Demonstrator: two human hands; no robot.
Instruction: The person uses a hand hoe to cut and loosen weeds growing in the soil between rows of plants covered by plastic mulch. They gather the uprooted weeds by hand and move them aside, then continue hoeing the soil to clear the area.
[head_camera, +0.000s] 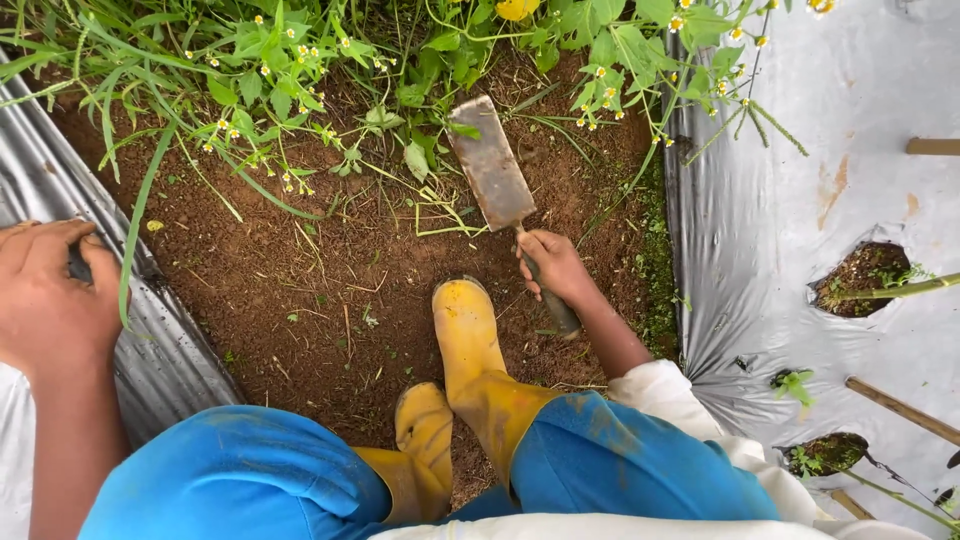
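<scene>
My right hand (553, 264) grips the dark handle of a flat-bladed knife (490, 168), its rusty rectangular blade pointing up and away over bare brown soil (300, 270) toward a patch of green weeds with small yellow-white flowers (280, 70). My left hand (50, 290) rests on the silver plastic mulch sheet (150, 350) at the left, fingers curled against its edge; whether it pinches the sheet is unclear. My yellow rubber boots (465, 330) stand on the soil below the blade, with blue trousers (240, 480) in the foreground.
Silver plastic mulch (800, 200) covers the raised bed at the right, with planting holes (865, 275) holding soil and small seedlings. Wooden stakes (900, 408) lie across it. Moss lines the furrow's right edge.
</scene>
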